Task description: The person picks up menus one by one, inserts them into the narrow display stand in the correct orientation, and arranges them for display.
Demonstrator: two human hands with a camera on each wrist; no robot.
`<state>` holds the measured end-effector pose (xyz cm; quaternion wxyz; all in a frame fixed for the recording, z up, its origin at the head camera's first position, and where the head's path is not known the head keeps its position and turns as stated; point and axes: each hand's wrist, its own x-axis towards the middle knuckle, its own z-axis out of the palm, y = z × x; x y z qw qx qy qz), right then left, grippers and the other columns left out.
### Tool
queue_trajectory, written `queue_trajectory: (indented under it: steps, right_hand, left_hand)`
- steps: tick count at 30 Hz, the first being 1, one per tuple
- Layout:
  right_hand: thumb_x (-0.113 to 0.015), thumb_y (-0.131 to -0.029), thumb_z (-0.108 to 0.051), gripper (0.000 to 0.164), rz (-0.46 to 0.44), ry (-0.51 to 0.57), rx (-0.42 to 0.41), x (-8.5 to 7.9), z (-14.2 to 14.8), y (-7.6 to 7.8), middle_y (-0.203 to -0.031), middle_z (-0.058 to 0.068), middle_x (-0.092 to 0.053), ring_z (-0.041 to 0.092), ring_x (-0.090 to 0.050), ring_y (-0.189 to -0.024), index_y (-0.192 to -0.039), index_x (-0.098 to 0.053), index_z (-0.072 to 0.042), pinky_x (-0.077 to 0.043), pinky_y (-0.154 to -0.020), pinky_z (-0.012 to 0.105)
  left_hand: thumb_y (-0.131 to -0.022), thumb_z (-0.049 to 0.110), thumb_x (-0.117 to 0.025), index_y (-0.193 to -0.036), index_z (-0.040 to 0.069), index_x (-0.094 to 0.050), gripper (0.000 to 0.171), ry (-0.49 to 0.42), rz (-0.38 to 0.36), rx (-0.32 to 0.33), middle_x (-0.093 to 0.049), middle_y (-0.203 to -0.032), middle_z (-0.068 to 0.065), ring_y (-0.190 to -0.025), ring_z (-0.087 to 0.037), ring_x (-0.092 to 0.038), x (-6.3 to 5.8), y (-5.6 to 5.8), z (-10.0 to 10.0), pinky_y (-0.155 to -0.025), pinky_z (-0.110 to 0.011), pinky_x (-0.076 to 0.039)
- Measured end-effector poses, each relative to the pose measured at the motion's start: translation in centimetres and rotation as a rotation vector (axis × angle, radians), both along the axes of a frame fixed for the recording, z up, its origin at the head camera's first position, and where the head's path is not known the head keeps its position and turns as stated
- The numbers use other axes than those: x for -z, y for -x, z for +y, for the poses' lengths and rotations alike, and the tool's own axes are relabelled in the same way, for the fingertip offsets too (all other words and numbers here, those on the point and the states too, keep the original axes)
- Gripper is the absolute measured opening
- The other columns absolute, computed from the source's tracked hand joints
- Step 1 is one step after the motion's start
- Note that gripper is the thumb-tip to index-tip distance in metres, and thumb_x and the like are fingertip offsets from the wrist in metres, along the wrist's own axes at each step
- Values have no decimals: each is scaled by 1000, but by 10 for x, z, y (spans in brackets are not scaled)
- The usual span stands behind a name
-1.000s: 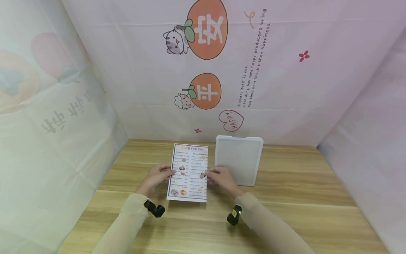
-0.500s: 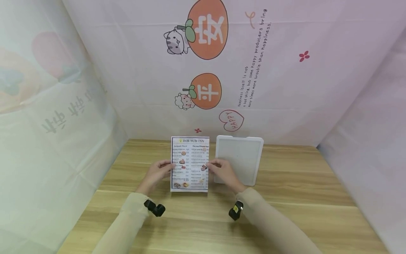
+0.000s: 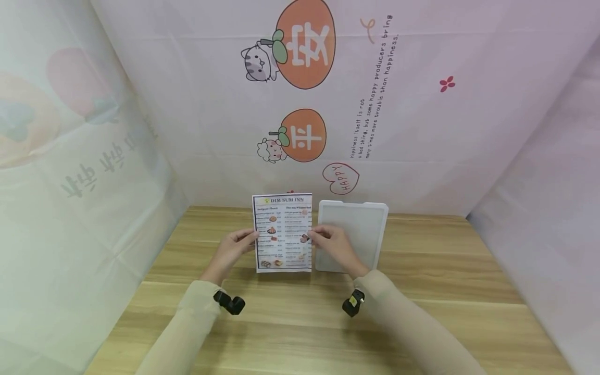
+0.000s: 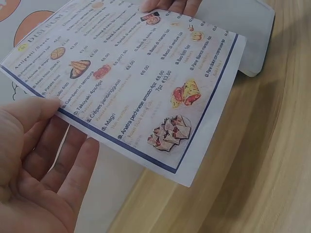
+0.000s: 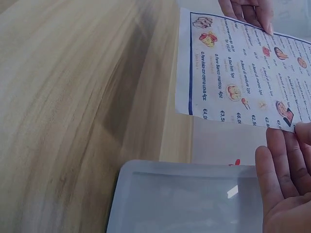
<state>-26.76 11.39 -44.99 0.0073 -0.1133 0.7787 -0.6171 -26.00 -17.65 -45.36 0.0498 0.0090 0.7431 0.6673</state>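
Observation:
A printed menu sheet (image 3: 283,234) headed "DIM SUM INN" is held up facing me, its lower edge above the wooden table. My left hand (image 3: 233,250) pinches its left edge between thumb and fingers. On the opposite edge, the thumb and fingers of my right hand (image 3: 335,246) pinch the paper. In the left wrist view the menu (image 4: 146,82) shows food pictures and prices inside a dark blue border. Just right of the sheet stands a white-rimmed, pale grey flat frame (image 3: 361,229), partly hidden behind my right hand. Its rounded corner also shows in the right wrist view.
The wood-grain table (image 3: 290,333) runs back to a printed cloth wall (image 3: 225,166) with orange fruit and cartoon animals. Pale cloth hangs along the left and right sides. Dark cameras are strapped to both wrists.
Both hands have raised the menu sheet and moved it slightly right, and it has turned more upright toward me. The white-rimmed frame has stayed in place.

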Motion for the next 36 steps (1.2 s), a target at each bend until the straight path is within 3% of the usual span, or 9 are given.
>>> queue_trajectory:
  steps: [5,23,36]
  right_hand:
    - [-67,-98,-20,20,-12,-19,14,-6,4,1,-101,7,-73,21,-69,-93,-108,-72,-3,-58,-83,30]
    - [-63,-101,-31,30,33,-128,71,-39,33,5,-107,9,-70,21,-67,-96,-115,-69,-5,-57,-85,32]
    - [-62,-101,-32,33,100,-174,98,-67,61,8,-107,12,-70,25,-65,-98,-113,-69,-2,-56,-89,37]
  left_hand:
    - [-95,37,-70,-127,4,-66,46,13,3,1,-69,-119,-12,-107,-25,-68,-5,1,3,-107,-47,-43]
    - [-96,33,-71,-123,2,-69,41,3,96,26,-69,-118,-12,-105,-24,-68,-36,16,33,-98,-36,-52]
    - [-96,35,-70,-122,5,-70,40,15,117,63,-69,-119,-8,-109,-22,-67,-59,36,60,-97,-31,-51]
